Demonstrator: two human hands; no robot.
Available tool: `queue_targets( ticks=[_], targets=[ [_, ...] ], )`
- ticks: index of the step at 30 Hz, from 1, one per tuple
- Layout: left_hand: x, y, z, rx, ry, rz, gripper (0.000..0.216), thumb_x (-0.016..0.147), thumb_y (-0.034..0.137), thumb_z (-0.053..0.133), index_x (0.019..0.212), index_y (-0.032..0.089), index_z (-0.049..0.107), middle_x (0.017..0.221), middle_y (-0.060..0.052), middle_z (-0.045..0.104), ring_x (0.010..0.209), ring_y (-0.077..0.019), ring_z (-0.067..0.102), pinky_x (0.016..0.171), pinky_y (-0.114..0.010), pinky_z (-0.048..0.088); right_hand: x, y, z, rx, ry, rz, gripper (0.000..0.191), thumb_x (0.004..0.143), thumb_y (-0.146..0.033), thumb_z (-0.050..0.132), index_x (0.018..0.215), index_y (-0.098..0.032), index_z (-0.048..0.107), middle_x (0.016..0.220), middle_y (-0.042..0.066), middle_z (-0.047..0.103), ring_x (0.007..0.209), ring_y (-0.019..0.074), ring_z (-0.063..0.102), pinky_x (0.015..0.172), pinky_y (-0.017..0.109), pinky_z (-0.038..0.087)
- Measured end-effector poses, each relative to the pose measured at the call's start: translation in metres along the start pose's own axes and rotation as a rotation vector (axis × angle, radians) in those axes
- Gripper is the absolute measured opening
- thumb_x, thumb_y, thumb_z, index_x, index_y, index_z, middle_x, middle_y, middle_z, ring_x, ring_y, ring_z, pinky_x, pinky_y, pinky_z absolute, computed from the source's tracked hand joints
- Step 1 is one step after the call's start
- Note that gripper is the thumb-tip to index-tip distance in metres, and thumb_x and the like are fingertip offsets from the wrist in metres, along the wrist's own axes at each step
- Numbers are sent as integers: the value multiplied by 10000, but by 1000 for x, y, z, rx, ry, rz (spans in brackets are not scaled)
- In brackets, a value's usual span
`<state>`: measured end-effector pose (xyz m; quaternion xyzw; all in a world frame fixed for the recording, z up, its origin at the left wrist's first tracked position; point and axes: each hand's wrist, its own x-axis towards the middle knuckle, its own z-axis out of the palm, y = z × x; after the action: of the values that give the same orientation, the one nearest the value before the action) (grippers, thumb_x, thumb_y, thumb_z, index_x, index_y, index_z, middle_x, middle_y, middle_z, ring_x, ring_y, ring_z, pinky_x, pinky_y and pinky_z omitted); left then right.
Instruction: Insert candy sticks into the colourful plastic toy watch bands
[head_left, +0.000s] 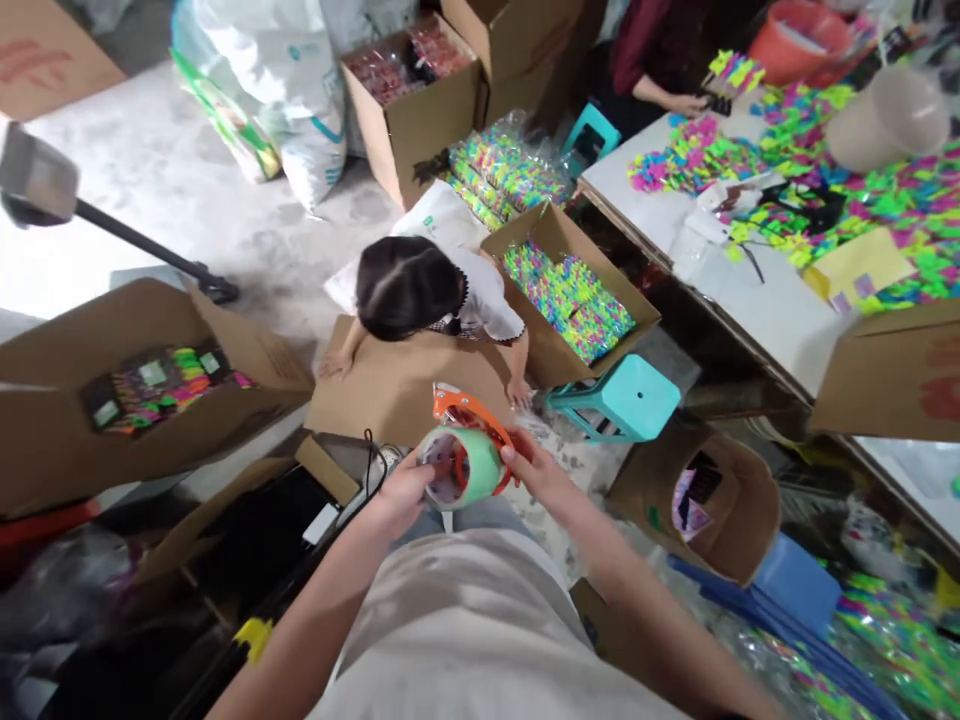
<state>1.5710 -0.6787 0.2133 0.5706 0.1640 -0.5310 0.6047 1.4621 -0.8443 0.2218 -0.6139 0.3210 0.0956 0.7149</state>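
In front of my body, my left hand (pixel 405 488) grips the left side of a wide roll of pale green packing tape (pixel 484 465), with the thumb at the roll's open core. My right hand (pixel 529 462) is closed on the orange tape dispenser (pixel 480 404) at the roll's right side. The dispenser curves over the top of the roll, and its handle is partly hidden by my right fingers. Just beyond is a closed cardboard box (pixel 409 385). A person in a white top leans over it, one hand (pixel 337 362) on its left and the other (pixel 519 392) at its right edge.
An open carton (pixel 645 310) of bright packets and a turquoise stool (pixel 641 395) stand to the right. Colourful pieces cover much of the white table (pixel 780 335), where another person's hand (pixel 686 104) works. At left is another open carton (pixel 255 345).
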Motion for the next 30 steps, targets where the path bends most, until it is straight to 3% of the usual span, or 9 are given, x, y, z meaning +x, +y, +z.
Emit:
queue_targets(
  ticks=[6,10,13,19,25,30],
  targets=[
    [-44,20,-46,-218,12,54,465,503,155,668,966,197,677,986,-60,735,1024,-310,644,909,-417,491,3,-34,62,-128,-108,-109,527,784,-616,566,1144,-240,482,1156,79,608,1035,224,579,878,368,486],
    [-67,23,-74,-294,-79,57,453,541,134,703,991,161,659,942,-67,731,935,-282,665,858,-395,498,6,-48,90,-125,-262,-120,555,767,-624,599,1145,-231,494,1140,74,628,1082,223,570,933,375,463],
    [-80,27,-97,-242,-143,99,409,568,141,746,970,145,670,978,-68,720,894,-239,657,844,-341,491,11,-60,102,-124,-360,-36,545,733,-599,658,1102,-215,545,1104,72,650,1053,226,586,896,366,476],
    [-100,40,-132,-113,-138,189,364,623,273,784,948,147,680,959,-58,699,898,-212,625,872,-317,471,16,-76,124,-187,-400,102,549,661,-592,717,1036,-205,606,944,49,675,877,221,621,738,351,509],
    [-103,31,-148,-1,-151,271,451,680,322,763,1063,154,594,946,-50,672,836,-172,610,783,-281,481,16,-76,146,-273,-407,57,577,605,-501,794,1044,-189,588,1080,80,634,934,213,602,813,357,496],
    [-113,35,-163,202,-132,292,293,706,296,701,943,136,634,830,-30,671,718,-153,597,702,-265,475,18,-85,145,-373,-442,78,553,610,-455,788,1054,-177,609,1018,64,657,898,202,604,794,346,498]
  ],
)
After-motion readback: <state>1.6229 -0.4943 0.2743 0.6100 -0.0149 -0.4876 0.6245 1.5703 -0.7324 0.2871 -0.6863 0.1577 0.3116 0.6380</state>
